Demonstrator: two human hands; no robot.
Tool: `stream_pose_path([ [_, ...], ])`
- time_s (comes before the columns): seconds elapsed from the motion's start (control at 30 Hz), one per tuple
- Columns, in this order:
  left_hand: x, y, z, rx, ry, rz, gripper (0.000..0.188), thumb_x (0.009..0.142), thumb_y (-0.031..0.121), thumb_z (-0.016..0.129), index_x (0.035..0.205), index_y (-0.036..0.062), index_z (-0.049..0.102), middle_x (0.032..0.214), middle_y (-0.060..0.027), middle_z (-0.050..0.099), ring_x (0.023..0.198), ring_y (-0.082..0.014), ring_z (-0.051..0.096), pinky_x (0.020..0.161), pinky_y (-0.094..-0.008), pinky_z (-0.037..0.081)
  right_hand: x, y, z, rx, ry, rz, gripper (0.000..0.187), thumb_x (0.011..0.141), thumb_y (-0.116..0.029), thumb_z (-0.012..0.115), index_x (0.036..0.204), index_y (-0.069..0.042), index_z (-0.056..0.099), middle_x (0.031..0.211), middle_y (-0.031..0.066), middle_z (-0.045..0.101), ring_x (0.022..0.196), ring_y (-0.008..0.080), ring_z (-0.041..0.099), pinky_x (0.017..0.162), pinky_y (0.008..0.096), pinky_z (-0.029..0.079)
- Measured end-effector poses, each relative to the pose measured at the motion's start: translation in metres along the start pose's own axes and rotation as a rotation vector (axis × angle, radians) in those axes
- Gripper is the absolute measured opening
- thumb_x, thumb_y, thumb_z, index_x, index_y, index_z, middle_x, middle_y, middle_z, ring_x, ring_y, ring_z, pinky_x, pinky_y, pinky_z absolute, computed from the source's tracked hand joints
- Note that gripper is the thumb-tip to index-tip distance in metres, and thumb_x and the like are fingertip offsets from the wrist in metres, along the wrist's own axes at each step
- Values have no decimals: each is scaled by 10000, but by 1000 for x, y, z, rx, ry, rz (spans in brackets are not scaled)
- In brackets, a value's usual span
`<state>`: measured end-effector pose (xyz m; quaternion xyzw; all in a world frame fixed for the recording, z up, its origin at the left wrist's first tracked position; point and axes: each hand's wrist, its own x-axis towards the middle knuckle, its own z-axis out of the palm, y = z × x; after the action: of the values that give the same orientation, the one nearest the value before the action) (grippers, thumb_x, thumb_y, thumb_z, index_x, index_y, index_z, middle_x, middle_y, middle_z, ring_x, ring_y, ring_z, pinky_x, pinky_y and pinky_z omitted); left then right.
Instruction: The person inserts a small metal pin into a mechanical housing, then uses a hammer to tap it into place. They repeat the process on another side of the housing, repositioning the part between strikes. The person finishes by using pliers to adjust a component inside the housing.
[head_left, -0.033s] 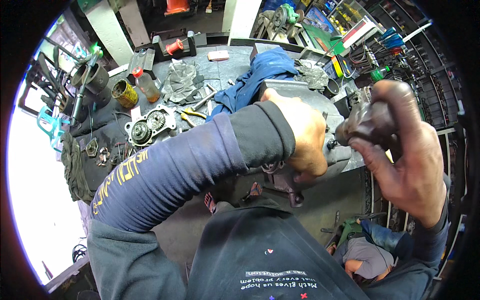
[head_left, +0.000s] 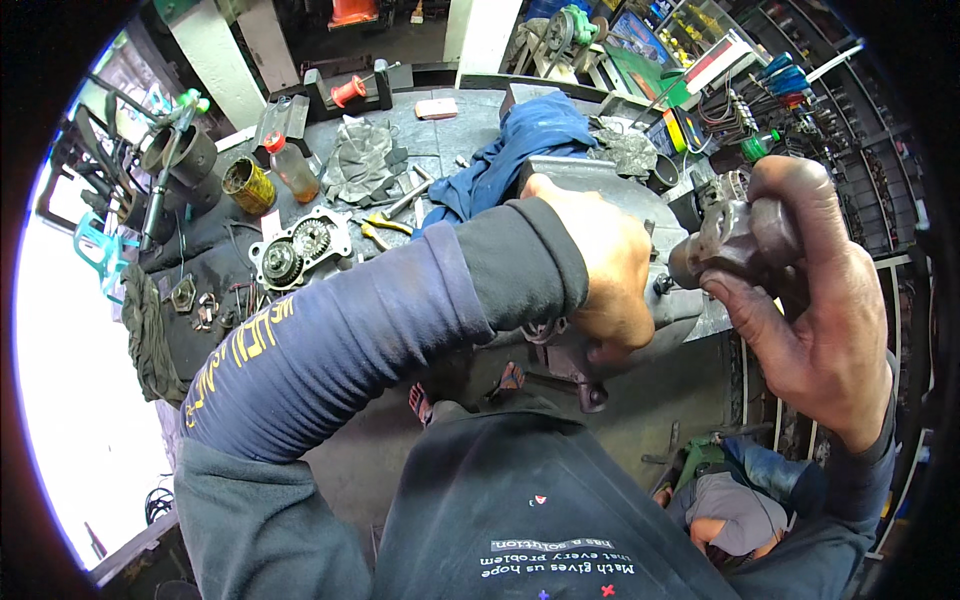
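On the right, my right hand (head_left: 825,320) is wrapped around a dark steel hammer (head_left: 735,240), its index finger curled over the top and its thumb below. The blunt end of the hammer faces left, close to a small dark pin-like part (head_left: 663,285) at the vise's right side. My left hand (head_left: 610,265) reaches across and lies over the large grey vise (head_left: 660,215), fingers bent downward. Its fingertips are mostly hidden, so what it grips, if anything, cannot be made out. A round metal part (head_left: 545,332) shows partly beneath the left wrist.
Left of the vise lie a blue cloth (head_left: 535,135), yellow-handled pliers (head_left: 388,225) and a gear housing (head_left: 300,248). Farther left stand a red-capped bottle (head_left: 292,168) and a yellow can (head_left: 248,187). A person (head_left: 730,510) crouches at the lower right.
The hammer and right fingers, blurred by motion a moment before, now show sharply and have shifted slightly. My left hand stays in place on the vise.
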<state>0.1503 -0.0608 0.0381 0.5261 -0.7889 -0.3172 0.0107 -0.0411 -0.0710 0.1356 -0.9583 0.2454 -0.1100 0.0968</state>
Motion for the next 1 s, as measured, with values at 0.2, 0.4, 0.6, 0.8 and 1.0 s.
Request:
stream_pose_path([
  [0.2, -3, -8, 11, -3, 129, 20, 492, 706, 293, 713, 1039, -64, 654, 1065, -300, 709, 1078, -468, 697, 910, -697, 491, -10, 8, 9, 120, 114, 169, 626, 927, -61, 765, 1455, -16, 433, 1140, 94, 620, 1049, 182, 664, 947, 322, 529],
  [0.4, -3, -10, 21, 56, 208, 50, 677, 673, 351, 813, 1168, -54, 589, 1191, -262, 677, 1189, -440, 644, 927, -666, 490, -19, 11, 13, 259, 276, 154, 584, 926, -57, 754, 1427, -26, 454, 1221, 84, 570, 1079, 179, 630, 973, 315, 513],
  [0.6, -5, -10, 23, 86, 257, 77, 595, 705, 307, 697, 1129, -105, 638, 1099, -265, 709, 1137, -410, 672, 928, -655, 470, -18, 14, 14, 84, 179, 103, 604, 892, -86, 799, 1397, -18, 476, 1097, 135, 612, 978, 238, 681, 897, 338, 547],
  [0.8, -3, -9, 20, 94, 224, 63, 593, 700, 312, 698, 1119, -105, 650, 1096, -271, 717, 1131, -425, 681, 927, -665, 476, -18, 16, 15, -9, 87, 39, 583, 898, -48, 776, 1381, -25, 449, 906, 97, 649, 846, 206, 709, 792, 330, 557],
  [1.0, -3, -10, 20, 75, 230, 67, 577, 709, 305, 693, 1115, -103, 650, 1114, -275, 716, 1138, -427, 684, 935, -674, 477, -19, 13, 12, 31, 197, -29, 541, 894, -8, 745, 1360, -13, 470, 956, 95, 644, 825, 195, 699, 800, 329, 552],
])
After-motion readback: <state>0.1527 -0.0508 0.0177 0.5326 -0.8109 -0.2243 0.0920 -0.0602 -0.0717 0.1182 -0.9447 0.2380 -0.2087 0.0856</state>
